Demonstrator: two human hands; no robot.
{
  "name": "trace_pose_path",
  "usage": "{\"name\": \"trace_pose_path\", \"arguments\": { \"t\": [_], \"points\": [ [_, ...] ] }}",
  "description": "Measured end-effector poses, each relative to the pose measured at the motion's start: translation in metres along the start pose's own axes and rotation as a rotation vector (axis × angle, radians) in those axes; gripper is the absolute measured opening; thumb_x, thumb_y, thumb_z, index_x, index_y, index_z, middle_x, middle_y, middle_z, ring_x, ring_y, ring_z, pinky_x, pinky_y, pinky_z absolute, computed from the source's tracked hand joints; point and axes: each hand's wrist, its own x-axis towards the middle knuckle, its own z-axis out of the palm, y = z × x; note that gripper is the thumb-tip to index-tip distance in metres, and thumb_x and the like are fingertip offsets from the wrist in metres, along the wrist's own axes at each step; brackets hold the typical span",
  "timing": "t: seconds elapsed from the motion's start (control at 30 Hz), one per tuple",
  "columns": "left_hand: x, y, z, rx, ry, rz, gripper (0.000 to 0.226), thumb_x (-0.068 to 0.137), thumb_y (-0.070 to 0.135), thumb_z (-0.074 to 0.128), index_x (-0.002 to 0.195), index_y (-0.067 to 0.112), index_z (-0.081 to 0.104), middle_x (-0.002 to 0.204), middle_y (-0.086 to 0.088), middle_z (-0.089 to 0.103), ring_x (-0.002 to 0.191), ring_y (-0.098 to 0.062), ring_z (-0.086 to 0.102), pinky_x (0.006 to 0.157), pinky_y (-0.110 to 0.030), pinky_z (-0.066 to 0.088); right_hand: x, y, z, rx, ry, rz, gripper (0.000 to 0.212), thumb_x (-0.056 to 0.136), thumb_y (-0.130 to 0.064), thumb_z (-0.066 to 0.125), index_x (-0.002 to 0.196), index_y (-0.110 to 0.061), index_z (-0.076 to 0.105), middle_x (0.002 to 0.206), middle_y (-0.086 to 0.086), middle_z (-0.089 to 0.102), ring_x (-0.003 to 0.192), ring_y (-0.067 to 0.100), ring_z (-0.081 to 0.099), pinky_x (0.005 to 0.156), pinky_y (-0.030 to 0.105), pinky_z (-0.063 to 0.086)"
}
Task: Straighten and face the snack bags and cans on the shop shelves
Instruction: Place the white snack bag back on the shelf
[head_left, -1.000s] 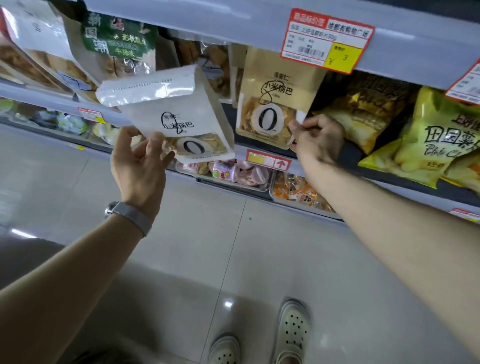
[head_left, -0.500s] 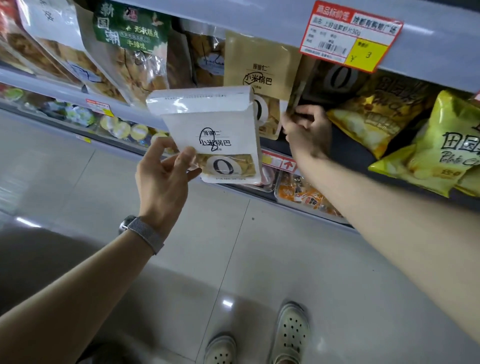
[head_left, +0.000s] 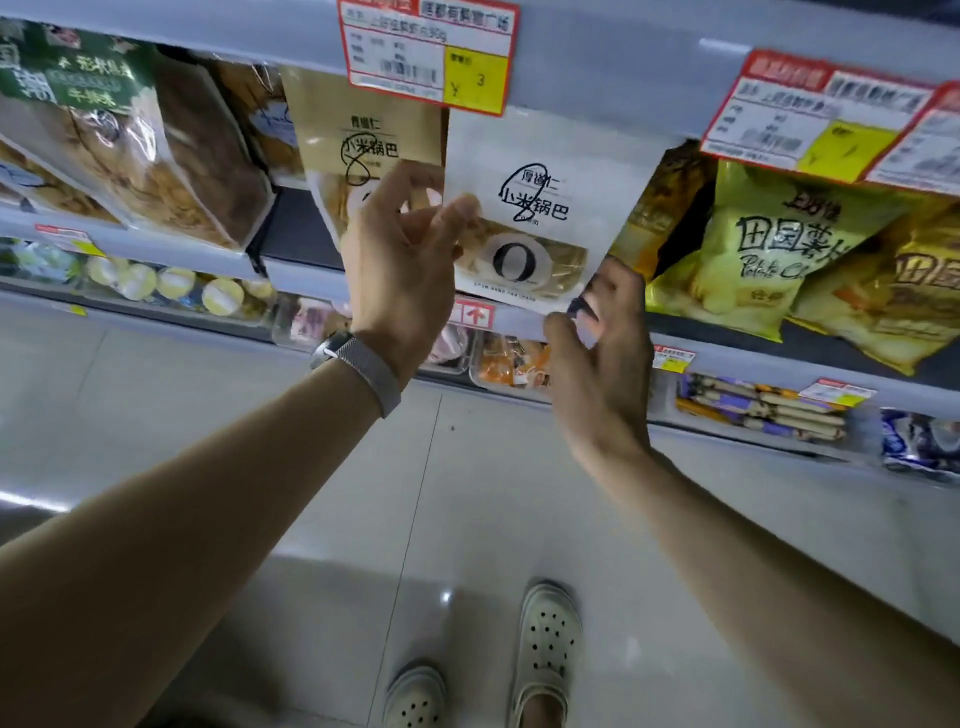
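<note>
A white snack bag (head_left: 545, 171) with black lettering and a round "O" window stands upright on the shelf, facing me. My left hand (head_left: 402, 270) grips its left edge, fingers curled onto the front. My right hand (head_left: 602, 353) pinches the bag's bottom right corner. Just left of it, partly behind my left hand, stands a tan bag (head_left: 353, 130) of the same design. Yellow potato chip bags (head_left: 763, 249) lean against each other to the right.
Clear bags of brown snacks (head_left: 156, 150) stand at the left under a green label. Red and yellow price tags (head_left: 426, 52) hang from the shelf above. Lower shelves (head_left: 753, 358) hold small packets and sausages. My feet in pale clogs (head_left: 545, 639) stand on the tiled floor.
My left hand carried the white bag to the right and up onto the shelf beside the tan bag. My right hand left the tan bag and came down to the white bag's lower corner.
</note>
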Motion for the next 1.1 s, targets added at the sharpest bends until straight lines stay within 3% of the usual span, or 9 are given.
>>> {"name": "trace_pose_path", "arguments": {
  "t": [0.17,0.23,0.33,0.5,0.73,0.87,0.97,1.03,1.1],
  "points": [
    [0.019,-0.005,0.031,0.042,-0.054,0.032,0.014,0.103,0.010,0.055,0.101,0.022,0.062,0.089,0.001,0.073,0.088,-0.024,0.078,0.079,-0.054,0.064,0.035,0.010,-0.004,0.025,0.056,0.005,0.058,0.087,0.000,0.059,0.141,-0.007,0.042,0.132,0.009,0.067,0.122,0.015,0.065,0.108,0.035,0.051],
    [0.024,-0.010,0.036,0.033,-0.098,0.047,0.019,0.100,0.008,0.050,0.105,0.025,0.058,0.091,0.008,0.074,0.089,-0.021,0.076,0.081,-0.050,0.064,0.046,0.014,-0.007,0.019,0.068,0.005,0.058,0.085,-0.001,0.059,0.140,-0.006,0.042,0.131,0.012,0.067,0.122,0.018,0.065,0.109,0.039,0.051],
    [0.027,-0.021,0.040,0.017,-0.145,0.008,0.027,0.100,-0.004,0.049,0.122,0.012,0.051,0.099,0.008,0.078,0.088,-0.010,0.074,0.072,-0.028,0.057,0.056,0.017,-0.009,-0.013,0.042,0.038,0.058,0.084,-0.007,0.061,0.140,-0.009,0.044,0.130,0.006,0.069,0.121,0.016,0.065,0.104,0.032,0.053],
    [0.015,-0.033,0.037,0.007,-0.137,-0.068,0.050,0.084,-0.018,0.048,0.126,0.010,0.045,0.114,-0.008,0.071,0.099,-0.013,0.072,0.077,-0.023,0.056,0.051,0.021,-0.006,-0.038,-0.061,0.070,0.067,0.078,-0.017,0.058,0.143,-0.016,0.042,0.140,0.006,0.062,0.130,0.016,0.059,0.108,0.032,0.049],
    [0.003,-0.017,0.034,0.295,-0.040,-0.006,0.057,0.079,-0.001,0.046,0.135,0.008,0.051,0.115,0.004,0.077,0.098,-0.017,0.073,0.081,-0.042,0.062,0.056,0.021,-0.003,-0.074,-0.166,0.094,0.071,0.079,-0.008,0.059,0.147,-0.016,0.037,0.133,-0.001,0.066,0.119,0.006,0.064,0.092,0.016,0.049],
    [0.000,-0.012,0.032,0.312,0.023,-0.001,0.053,0.078,0.001,0.048,0.128,0.012,0.063,0.113,0.009,0.077,0.100,-0.012,0.073,0.084,-0.041,0.062,0.057,0.024,-0.005,-0.111,-0.173,0.088,0.074,0.078,-0.013,0.062,0.148,-0.022,0.038,0.137,-0.005,0.064,0.125,0.006,0.060,0.094,0.016,0.050],
    [-0.008,-0.004,0.031,0.340,0.045,-0.036,0.056,0.080,-0.001,0.050,0.134,0.011,0.064,0.114,0.013,0.071,0.094,-0.005,0.065,0.088,-0.026,0.059,0.054,0.028,-0.007,-0.132,-0.187,0.120,0.077,0.079,-0.018,0.061,0.151,-0.029,0.035,0.136,-0.015,0.062,0.121,-0.010,0.055,0.095,0.018,0.047],
    [-0.014,-0.004,0.029,0.389,0.029,-0.071,0.063,0.083,0.002,0.053,0.146,0.010,0.057,0.128,0.007,0.069,0.105,-0.006,0.063,0.093,-0.017,0.054,0.051,0.029,-0.006,-0.121,-0.214,0.148,0.080,0.080,-0.017,0.061,0.153,-0.033,0.032,0.128,-0.030,0.057,0.110,-0.024,0.051,0.090,0.012,0.043],
    [-0.017,-0.004,0.028,0.393,-0.035,-0.089,0.070,0.079,0.012,0.050,0.149,0.012,0.053,0.139,0.003,0.067,0.122,-0.014,0.064,0.104,-0.027,0.053,0.049,0.030,-0.003,-0.121,-0.221,0.180,0.086,0.079,-0.016,0.062,0.156,-0.033,0.030,0.124,-0.035,0.054,0.107,-0.025,0.052,0.091,0.015,0.046]
  ]
}}
